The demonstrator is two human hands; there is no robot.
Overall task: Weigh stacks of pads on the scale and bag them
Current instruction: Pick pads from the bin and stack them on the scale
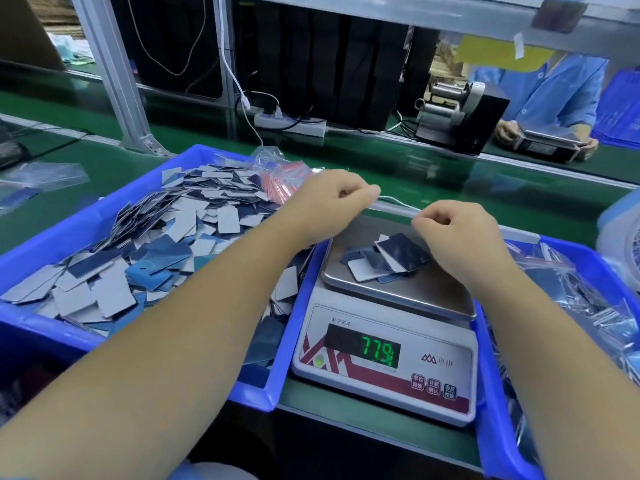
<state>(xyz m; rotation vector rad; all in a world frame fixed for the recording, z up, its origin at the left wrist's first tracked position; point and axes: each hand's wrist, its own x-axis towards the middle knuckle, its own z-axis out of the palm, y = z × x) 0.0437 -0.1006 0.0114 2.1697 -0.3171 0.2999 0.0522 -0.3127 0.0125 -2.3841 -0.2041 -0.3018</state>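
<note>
Now both hands, left hand (pixel 330 199) & right hand (pixel 453 230), are pinching a clear bag (pixel 394 206) strip at frame center, each grip curled shut on it; pads (pixel 388 259) are lying on the scale (pixel 384 341) pan (display reading 77.9).

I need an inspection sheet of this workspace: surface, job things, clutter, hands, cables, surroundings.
Surface: green bench, with a conveyor behind it.
Job things: scale reads 77.9; a few pads inside a clear bag on its pan. Left bin heaped with loose pads. Right bin holds filled bags. Empty bags at the left bin's far corner.
Clutter: loose bag on the bench, far left.
Hands: left hand and right hand each pinch the bag's top edge.
Cables: white cable runs down to a power strip.
Surroundings: another person in blue opposite; tape dispenser.
</note>
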